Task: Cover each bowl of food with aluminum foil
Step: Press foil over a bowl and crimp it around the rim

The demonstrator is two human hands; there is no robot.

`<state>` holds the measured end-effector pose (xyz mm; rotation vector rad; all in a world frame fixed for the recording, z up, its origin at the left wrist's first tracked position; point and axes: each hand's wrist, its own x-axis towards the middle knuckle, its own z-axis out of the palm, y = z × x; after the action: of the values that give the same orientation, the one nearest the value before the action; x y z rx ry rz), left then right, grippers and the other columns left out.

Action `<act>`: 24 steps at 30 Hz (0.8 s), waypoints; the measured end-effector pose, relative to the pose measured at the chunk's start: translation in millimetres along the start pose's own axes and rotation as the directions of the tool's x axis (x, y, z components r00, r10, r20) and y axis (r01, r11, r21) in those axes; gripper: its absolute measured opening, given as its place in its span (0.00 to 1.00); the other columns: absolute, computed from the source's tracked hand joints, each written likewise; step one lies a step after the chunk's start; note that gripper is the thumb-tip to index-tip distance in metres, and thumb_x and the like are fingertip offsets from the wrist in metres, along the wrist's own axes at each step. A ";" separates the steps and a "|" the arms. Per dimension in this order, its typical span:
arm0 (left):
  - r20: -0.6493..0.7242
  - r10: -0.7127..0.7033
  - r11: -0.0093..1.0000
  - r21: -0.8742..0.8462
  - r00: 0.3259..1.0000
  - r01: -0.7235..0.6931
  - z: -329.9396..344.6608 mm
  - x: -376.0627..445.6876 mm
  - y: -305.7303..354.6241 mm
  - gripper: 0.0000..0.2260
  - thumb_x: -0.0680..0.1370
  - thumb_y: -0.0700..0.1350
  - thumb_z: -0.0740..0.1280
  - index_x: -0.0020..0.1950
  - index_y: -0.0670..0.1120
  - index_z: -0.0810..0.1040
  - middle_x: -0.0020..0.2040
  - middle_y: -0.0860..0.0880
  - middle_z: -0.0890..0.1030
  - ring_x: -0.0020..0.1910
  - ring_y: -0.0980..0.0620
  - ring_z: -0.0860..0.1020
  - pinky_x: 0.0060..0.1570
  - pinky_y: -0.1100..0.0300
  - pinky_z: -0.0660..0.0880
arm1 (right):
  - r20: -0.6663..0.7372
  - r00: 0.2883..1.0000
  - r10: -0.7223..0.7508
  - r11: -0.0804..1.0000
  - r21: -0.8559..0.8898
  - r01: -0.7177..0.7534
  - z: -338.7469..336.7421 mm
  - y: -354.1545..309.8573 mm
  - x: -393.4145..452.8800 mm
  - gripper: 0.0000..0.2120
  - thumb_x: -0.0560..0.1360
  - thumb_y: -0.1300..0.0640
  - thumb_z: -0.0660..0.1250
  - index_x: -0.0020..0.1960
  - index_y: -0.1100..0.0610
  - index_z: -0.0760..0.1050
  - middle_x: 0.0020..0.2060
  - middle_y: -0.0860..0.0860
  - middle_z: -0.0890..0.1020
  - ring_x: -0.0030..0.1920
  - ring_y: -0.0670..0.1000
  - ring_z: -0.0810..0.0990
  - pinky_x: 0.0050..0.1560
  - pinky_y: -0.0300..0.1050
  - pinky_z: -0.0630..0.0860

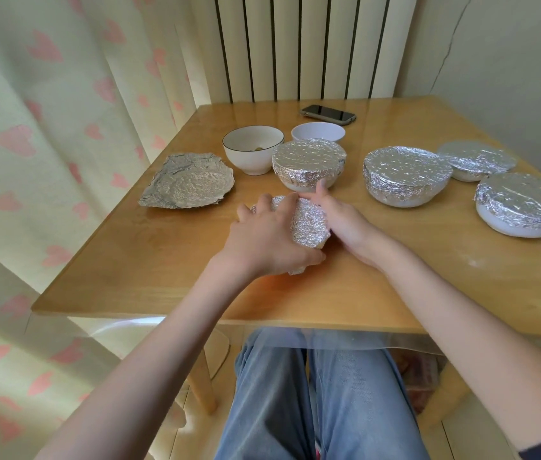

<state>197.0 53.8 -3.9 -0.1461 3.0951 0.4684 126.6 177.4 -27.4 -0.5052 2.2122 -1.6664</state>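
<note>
A wooden table carries four foil-covered bowls toward its right edge. Two open bowls and a phone lie near the far edge. A loose foil sheet lies at the left edge.

Soft daylight, fairly bright, filtering through pale curtain with pink hearts on my left. Pale wooden table evenly lit; clear plastic sheet over it shows white glare at near edge. Sparkle on crinkled silver foil covering nearest right bowl. Faint shadow under my left hand. Wide-angle bend: table edges curve, my forearms stretch toward corners. Slight softness overall, blur strongest at frame edges.
</note>
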 end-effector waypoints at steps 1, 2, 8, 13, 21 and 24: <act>-0.025 -0.043 0.999 -0.005 0.999 0.043 2.3 1.0 4.8 0.43 0.67 0.65 0.71 0.76 0.57 0.56 0.71 0.46 0.63 0.69 0.37 0.61 0.60 0.48 0.66 | -0.014 1.000 0.004 1.000 0.006 -0.004 -3.2 -2.5 2.3 0.23 0.80 0.37 0.46 0.55 0.41 0.79 0.64 0.50 0.77 0.66 0.49 0.73 0.68 0.44 0.65; -0.050 -0.090 0.996 -0.010 0.995 0.089 4.8 2.0 10.3 0.42 0.67 0.65 0.71 0.76 0.55 0.57 0.70 0.45 0.63 0.68 0.37 0.61 0.59 0.47 0.66 | -0.056 0.998 -0.001 0.999 0.035 0.003 -6.0 -3.9 4.7 0.22 0.81 0.40 0.47 0.55 0.44 0.79 0.60 0.47 0.79 0.63 0.47 0.74 0.66 0.43 0.67; -0.112 -0.192 0.981 -0.045 0.975 0.188 14.1 7.1 23.2 0.40 0.69 0.65 0.68 0.75 0.50 0.58 0.68 0.44 0.63 0.68 0.37 0.61 0.59 0.48 0.66 | -0.180 0.982 0.057 0.989 0.146 -0.030 11.3 -15.6 13.0 0.19 0.83 0.52 0.51 0.63 0.57 0.77 0.56 0.40 0.76 0.57 0.39 0.69 0.57 0.36 0.61; -0.155 -0.190 0.980 -0.081 0.969 0.179 17.4 7.6 21.6 0.39 0.69 0.65 0.68 0.74 0.50 0.59 0.68 0.44 0.64 0.67 0.38 0.62 0.60 0.47 0.66 | -0.217 0.974 0.059 0.995 0.092 -0.040 16.2 -11.6 15.4 0.19 0.83 0.50 0.51 0.65 0.53 0.76 0.67 0.45 0.72 0.59 0.40 0.67 0.55 0.33 0.61; 0.031 -0.189 0.980 0.059 0.981 0.187 -4.6 3.8 16.2 0.60 0.60 0.81 0.61 0.74 0.58 0.26 0.77 0.41 0.31 0.73 0.30 0.30 0.61 0.23 0.33 | -0.168 0.962 0.215 0.971 0.140 -0.193 0.5 -15.8 14.2 0.28 0.80 0.37 0.45 0.58 0.49 0.79 0.66 0.45 0.72 0.63 0.49 0.73 0.65 0.51 0.69; -0.056 -0.086 0.988 -0.134 0.995 0.078 -20.5 -0.3 -3.7 0.54 0.62 0.82 0.56 0.76 0.62 0.31 0.79 0.48 0.33 0.75 0.39 0.29 0.66 0.29 0.32 | -0.431 0.892 0.138 0.984 0.163 -0.074 -0.9 -11.5 8.0 0.24 0.82 0.44 0.47 0.61 0.57 0.76 0.59 0.52 0.79 0.56 0.50 0.76 0.62 0.46 0.70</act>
<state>197.7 44.3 14.6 -0.2933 3.1023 0.6776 120.1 171.5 -16.4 0.0439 2.3383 -2.0169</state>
